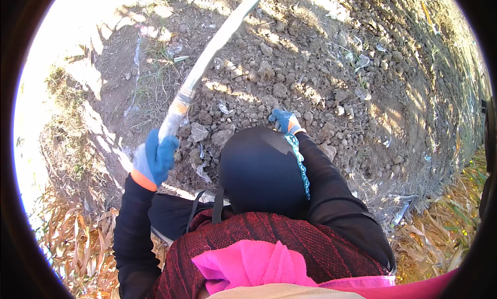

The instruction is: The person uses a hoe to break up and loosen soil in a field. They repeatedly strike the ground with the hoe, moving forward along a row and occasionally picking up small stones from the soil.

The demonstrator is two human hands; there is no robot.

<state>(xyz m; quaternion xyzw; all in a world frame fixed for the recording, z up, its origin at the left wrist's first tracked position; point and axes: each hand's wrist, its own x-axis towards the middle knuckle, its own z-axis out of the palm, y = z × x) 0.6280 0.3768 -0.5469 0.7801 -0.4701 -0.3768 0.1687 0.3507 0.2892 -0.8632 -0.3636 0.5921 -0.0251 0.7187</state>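
Observation:
My left hand (156,156), in a blue and grey glove with an orange cuff, grips the lower end of a long pale pole (211,52). Tape or cord binds the pole a little above the fist, and it slants up and right out of the picture. Over the clods of broken soil (268,68) is my right hand (284,120), in a matching glove with its fingers curled; whether anything is in it cannot be seen. A rounded black bag-like thing (260,174) with a teal patterned band (298,163) bulges at my front, between the arms.
Dry grass (73,143) borders the soil on the left. Dry corn leaves (77,244) cover the ground near me on both sides. Scraps of thin plastic film (363,62) lie among the clods. A pink cloth (252,262) hangs at my chest.

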